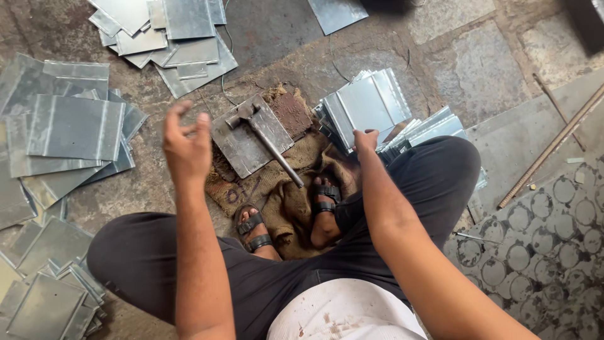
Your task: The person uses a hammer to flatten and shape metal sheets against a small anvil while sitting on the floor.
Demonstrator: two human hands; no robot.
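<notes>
Right hand down at the stack of folded metal sheets at one o'clock of the feet, fingers on the stack's near edge; grip hidden, cannot tell whether pinching. Left hand raised, empty, fingers loosely curled apart. Between both, hammer lying on a flat metal plate over burlap sacking. More sheets piled at nine and eleven o'clock.

sheets: silvery grey | sacking: brown | trousers: dark grey | sandals: black
</notes>
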